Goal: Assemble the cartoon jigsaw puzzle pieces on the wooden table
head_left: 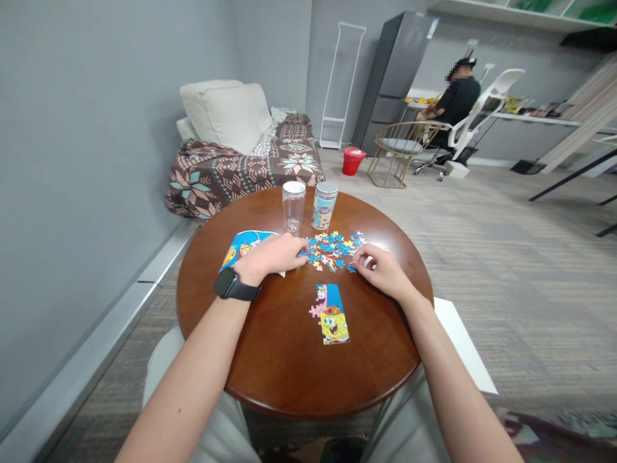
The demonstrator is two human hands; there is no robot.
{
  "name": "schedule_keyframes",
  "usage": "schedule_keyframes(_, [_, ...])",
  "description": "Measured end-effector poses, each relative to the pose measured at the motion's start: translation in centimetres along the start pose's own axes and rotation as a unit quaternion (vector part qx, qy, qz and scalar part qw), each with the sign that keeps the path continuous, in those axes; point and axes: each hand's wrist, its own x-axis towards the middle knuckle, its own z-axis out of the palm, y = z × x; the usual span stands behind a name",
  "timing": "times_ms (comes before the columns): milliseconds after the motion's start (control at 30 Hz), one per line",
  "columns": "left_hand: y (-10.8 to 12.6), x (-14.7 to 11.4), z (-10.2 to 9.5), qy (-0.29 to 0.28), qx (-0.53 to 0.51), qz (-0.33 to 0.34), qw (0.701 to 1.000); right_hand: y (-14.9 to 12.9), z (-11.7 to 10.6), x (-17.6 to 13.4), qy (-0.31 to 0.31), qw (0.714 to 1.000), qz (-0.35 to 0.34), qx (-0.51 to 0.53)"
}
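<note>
A loose pile of jigsaw puzzle pieces [332, 245], mostly blue with some yellow, red and pink, is spread over the round table. My left hand [278, 253], with a black watch at its wrist, reaches to the pile's left edge; thumb and forefinger are apart beside a blue piece. At the right edge, my right hand [380, 269] pinches a puzzle piece [353, 263], seen nearly edge-on. Nearer to me lies a joined section of puzzle [333, 315] with a yellow cartoon face and a pink figure. A picture sheet [241, 244] lies partly under my left hand.
A clear jar [294, 209] and a cartoon-printed can [324, 207] stand behind the pile on the brown table [284, 360]. Beyond are a covered sofa [241, 164], a red bin [353, 162] and a gold-framed chair [402, 146]. Another person [457, 96] sits at the far counter.
</note>
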Motion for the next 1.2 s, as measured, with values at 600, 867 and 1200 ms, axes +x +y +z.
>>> schedule_keyframes(600, [0.00,-0.02,0.02,0.000,-0.001,0.007,1.000,-0.10,-0.07,-0.08,0.011,0.998,-0.046,-0.031])
schedule_keyframes(867, [-0.02,0.05,0.03,-0.002,0.001,0.006,1.000,0.20,0.13,-0.05,0.016,0.999,-0.031,-0.021])
schedule_keyframes(1200, [-0.01,-0.08,-0.05,-0.002,-0.009,0.007,1.000,0.13,0.20,-0.06,0.032,0.999,-0.026,0.021])
